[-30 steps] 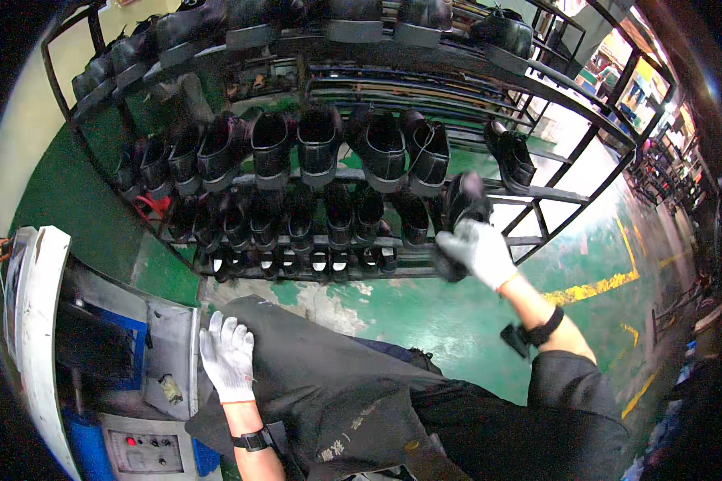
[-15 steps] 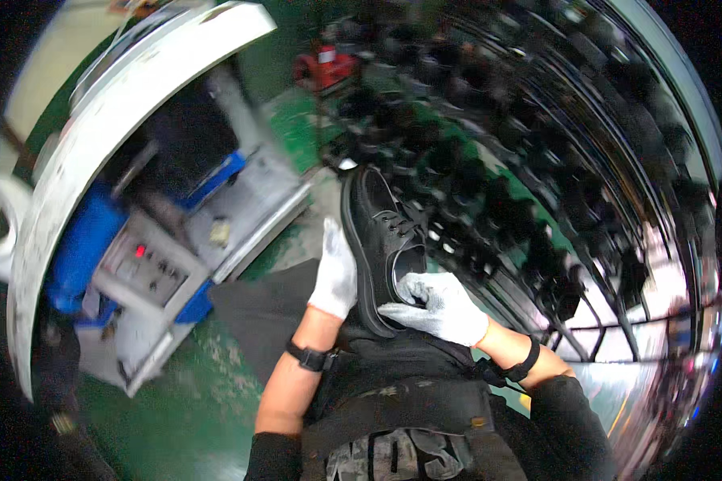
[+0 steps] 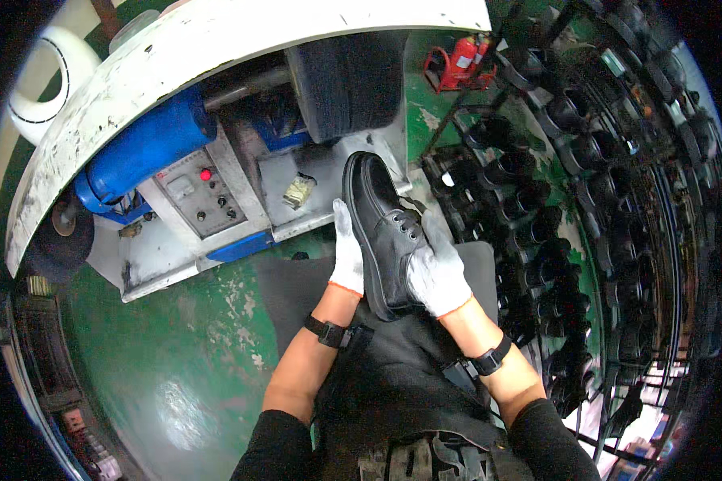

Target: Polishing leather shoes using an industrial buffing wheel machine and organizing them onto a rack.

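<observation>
A black lace-up shoe (image 3: 383,240) is held over my lap, toe pointing away from me and its sole edge turned to the left. My left hand (image 3: 348,252), in a white glove with an orange cuff, presses along the sole side with its fingers stretched upward. On the other side, my right hand (image 3: 440,272), gloved the same way, grips the shoe's collar by the lace eyelets. Its fingertips reach toward a loose lace end and partly hide the shoe opening. A dark apron or cloth (image 3: 401,349) lies beneath the shoe.
Ahead on the left stands a white machine with a blue motor (image 3: 148,148), a large dark roller (image 3: 345,88) and a control panel (image 3: 199,196). Racks of black shoes (image 3: 537,216) fill the right side. Red fire extinguishers (image 3: 463,58) stand at the back on the green floor (image 3: 176,353).
My view has swung to the right, and the machine looks nearer the middle. My right hand has shifted from the shoe's heel up toward the laces; the left still supports the sole side.
</observation>
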`<act>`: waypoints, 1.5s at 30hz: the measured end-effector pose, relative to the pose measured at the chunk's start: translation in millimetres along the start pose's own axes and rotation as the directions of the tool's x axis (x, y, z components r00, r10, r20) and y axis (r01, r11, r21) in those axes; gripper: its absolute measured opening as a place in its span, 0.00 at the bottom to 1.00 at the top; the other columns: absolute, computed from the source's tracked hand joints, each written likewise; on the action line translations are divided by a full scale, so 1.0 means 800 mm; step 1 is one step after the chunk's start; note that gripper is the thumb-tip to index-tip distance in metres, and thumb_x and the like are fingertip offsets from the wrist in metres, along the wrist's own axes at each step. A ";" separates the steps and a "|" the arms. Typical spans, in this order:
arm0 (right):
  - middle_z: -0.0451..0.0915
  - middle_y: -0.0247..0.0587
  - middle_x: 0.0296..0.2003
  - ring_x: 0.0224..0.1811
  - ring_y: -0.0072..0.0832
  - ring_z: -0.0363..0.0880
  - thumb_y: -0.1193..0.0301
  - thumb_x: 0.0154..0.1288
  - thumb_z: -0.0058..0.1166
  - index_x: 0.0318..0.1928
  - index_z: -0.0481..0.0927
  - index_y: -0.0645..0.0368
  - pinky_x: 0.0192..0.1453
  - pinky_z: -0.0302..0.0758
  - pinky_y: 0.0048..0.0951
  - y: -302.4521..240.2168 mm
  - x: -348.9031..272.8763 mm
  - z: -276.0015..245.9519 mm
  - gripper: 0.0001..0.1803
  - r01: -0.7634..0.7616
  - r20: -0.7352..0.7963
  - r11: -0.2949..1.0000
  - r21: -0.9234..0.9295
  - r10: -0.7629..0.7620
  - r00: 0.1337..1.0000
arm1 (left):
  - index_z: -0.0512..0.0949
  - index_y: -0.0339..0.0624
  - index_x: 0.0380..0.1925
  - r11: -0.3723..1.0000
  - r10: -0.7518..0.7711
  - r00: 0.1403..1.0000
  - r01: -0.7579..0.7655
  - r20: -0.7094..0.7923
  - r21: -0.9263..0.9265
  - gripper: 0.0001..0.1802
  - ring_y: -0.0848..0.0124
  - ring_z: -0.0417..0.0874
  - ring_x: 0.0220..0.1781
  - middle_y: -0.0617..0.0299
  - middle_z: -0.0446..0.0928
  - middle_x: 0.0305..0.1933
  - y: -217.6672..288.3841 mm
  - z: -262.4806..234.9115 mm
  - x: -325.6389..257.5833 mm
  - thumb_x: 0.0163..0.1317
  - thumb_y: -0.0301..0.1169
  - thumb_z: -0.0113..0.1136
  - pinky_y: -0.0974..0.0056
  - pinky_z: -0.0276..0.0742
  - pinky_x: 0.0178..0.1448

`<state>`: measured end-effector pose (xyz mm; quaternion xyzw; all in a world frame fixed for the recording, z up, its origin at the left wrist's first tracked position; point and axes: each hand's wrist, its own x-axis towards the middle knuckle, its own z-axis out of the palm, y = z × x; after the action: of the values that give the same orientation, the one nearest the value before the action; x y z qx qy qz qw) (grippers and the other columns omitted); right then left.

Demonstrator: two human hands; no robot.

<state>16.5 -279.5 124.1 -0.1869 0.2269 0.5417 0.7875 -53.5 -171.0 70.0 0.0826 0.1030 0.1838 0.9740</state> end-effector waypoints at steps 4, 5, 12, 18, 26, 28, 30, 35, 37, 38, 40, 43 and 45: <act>0.72 0.36 0.24 0.27 0.22 0.72 0.70 0.69 0.43 0.60 0.69 0.62 0.41 0.73 0.18 -0.017 0.061 -0.019 0.20 0.334 0.268 0.857 -0.393 -0.241 0.933 | 0.65 0.46 0.61 0.998 0.057 0.998 -0.057 0.007 0.023 0.44 0.57 0.75 0.55 0.53 0.71 0.58 0.031 0.011 0.034 0.58 0.69 0.40 0.52 0.70 0.62; 0.72 0.36 0.24 0.27 0.21 0.71 0.73 0.69 0.42 0.60 0.68 0.62 0.41 0.73 0.17 -0.013 0.073 -0.009 0.20 0.380 0.218 0.784 -0.491 -0.311 0.925 | 0.65 0.45 0.61 0.982 0.153 0.987 -0.146 -0.043 0.122 0.44 0.57 0.74 0.55 0.53 0.71 0.58 0.038 -0.021 0.059 0.58 0.69 0.40 0.53 0.70 0.62; 0.79 0.45 0.47 0.48 0.35 0.77 0.59 0.72 0.38 0.52 0.74 0.63 0.59 0.70 0.34 -0.053 0.175 0.011 0.21 -0.077 0.292 0.986 -0.150 0.119 0.949 | 0.66 0.37 0.59 0.987 0.121 0.993 -0.120 -0.007 0.107 0.42 0.57 0.75 0.55 0.51 0.72 0.57 0.077 -0.064 0.131 0.63 0.64 0.37 0.57 0.68 0.64; 0.79 0.39 0.34 0.37 0.27 0.78 0.58 0.71 0.39 0.38 0.75 0.58 0.44 0.74 0.29 -0.055 0.230 0.045 0.17 -0.256 0.713 0.941 -0.222 0.335 0.615 | 0.60 0.40 0.64 0.970 0.234 0.968 -0.225 -0.095 0.095 0.36 0.57 0.67 0.63 0.51 0.65 0.65 0.116 -0.089 0.185 0.68 0.57 0.34 0.59 0.57 0.70; 0.74 0.39 0.26 0.31 0.31 0.75 0.71 0.57 0.46 0.28 0.74 0.56 0.37 0.72 0.28 -0.053 0.230 0.071 0.05 -0.037 0.804 -0.949 0.314 0.244 0.543 | 0.60 0.44 0.65 0.956 0.256 0.917 -0.192 -0.307 0.224 0.38 0.55 0.70 0.62 0.53 0.64 0.65 0.145 -0.039 0.166 0.66 0.60 0.37 0.56 0.65 0.66; 0.75 0.39 0.26 0.31 0.33 0.75 0.73 0.55 0.46 0.29 0.75 0.57 0.38 0.73 0.29 -0.067 0.222 0.075 0.04 0.216 0.804 -0.973 0.077 0.189 0.564 | 0.61 0.44 0.65 0.915 0.316 0.868 -0.173 -0.382 0.364 0.37 0.55 0.71 0.61 0.53 0.66 0.64 0.141 -0.051 0.177 0.65 0.60 0.38 0.55 0.68 0.65; 0.75 0.40 0.27 0.32 0.34 0.75 0.73 0.56 0.46 0.30 0.74 0.57 0.39 0.73 0.29 -0.076 0.224 0.071 0.04 0.261 0.818 -0.965 0.022 0.167 0.551 | 0.64 0.42 0.62 0.918 0.337 0.805 -0.164 -0.489 0.362 0.33 0.55 0.71 0.60 0.52 0.68 0.62 0.146 -0.056 0.189 0.67 0.54 0.40 0.54 0.68 0.65; 0.75 0.42 0.29 0.33 0.35 0.76 0.72 0.57 0.45 0.32 0.74 0.57 0.40 0.73 0.31 -0.072 0.249 0.061 0.05 0.338 0.843 -0.941 -0.013 0.172 0.509 | 0.66 0.41 0.61 0.920 0.378 0.830 -0.287 -0.410 0.268 0.31 0.54 0.71 0.59 0.51 0.69 0.61 0.169 -0.117 0.184 0.66 0.51 0.43 0.51 0.68 0.65; 0.75 0.43 0.30 0.34 0.36 0.76 0.72 0.57 0.45 0.33 0.74 0.57 0.41 0.73 0.31 -0.070 0.252 0.059 0.05 0.321 0.850 -0.947 0.013 0.179 0.495 | 0.67 0.42 0.60 0.918 0.382 0.840 -0.294 -0.387 0.268 0.32 0.55 0.72 0.58 0.52 0.70 0.60 0.174 -0.121 0.182 0.66 0.53 0.43 0.52 0.69 0.63; 0.75 0.43 0.31 0.34 0.36 0.76 0.72 0.57 0.45 0.33 0.74 0.57 0.41 0.73 0.31 -0.068 0.255 0.060 0.06 0.315 0.853 -0.949 0.025 0.184 0.488 | 0.67 0.43 0.60 0.910 0.397 0.842 -0.307 -0.366 0.280 0.32 0.56 0.73 0.57 0.53 0.70 0.60 0.177 -0.124 0.181 0.65 0.54 0.43 0.53 0.70 0.62; 0.75 0.44 0.32 0.35 0.37 0.76 0.72 0.58 0.44 0.34 0.74 0.58 0.42 0.73 0.32 -0.067 0.260 0.058 0.06 0.294 0.857 -0.955 0.043 0.187 0.481 | 0.68 0.45 0.59 0.883 0.443 0.838 -0.347 -0.318 0.317 0.32 0.58 0.76 0.55 0.56 0.72 0.59 0.176 -0.123 0.183 0.65 0.56 0.43 0.57 0.74 0.59; 0.75 0.45 0.33 0.36 0.38 0.76 0.72 0.58 0.44 0.36 0.74 0.58 0.43 0.73 0.33 -0.068 0.268 0.059 0.07 0.273 0.862 -0.960 0.067 0.194 0.469 | 0.68 0.45 0.59 0.902 0.414 0.833 -0.321 -0.367 0.289 0.30 0.58 0.76 0.54 0.57 0.72 0.59 0.161 -0.111 0.170 0.66 0.54 0.45 0.56 0.73 0.60; 0.75 0.45 0.34 0.37 0.39 0.76 0.72 0.59 0.43 0.37 0.74 0.58 0.43 0.73 0.33 -0.069 0.278 0.055 0.07 0.269 0.866 -0.960 0.072 0.194 0.460 | 0.68 0.44 0.59 0.905 0.416 0.838 -0.342 -0.353 0.254 0.31 0.58 0.75 0.56 0.56 0.71 0.59 0.150 -0.083 0.167 0.66 0.54 0.45 0.55 0.71 0.62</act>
<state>144.1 -103.7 38.4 -0.7195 -0.6546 -0.1555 0.1723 11.6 -2.3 7.0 0.1501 0.2973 0.3764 0.8645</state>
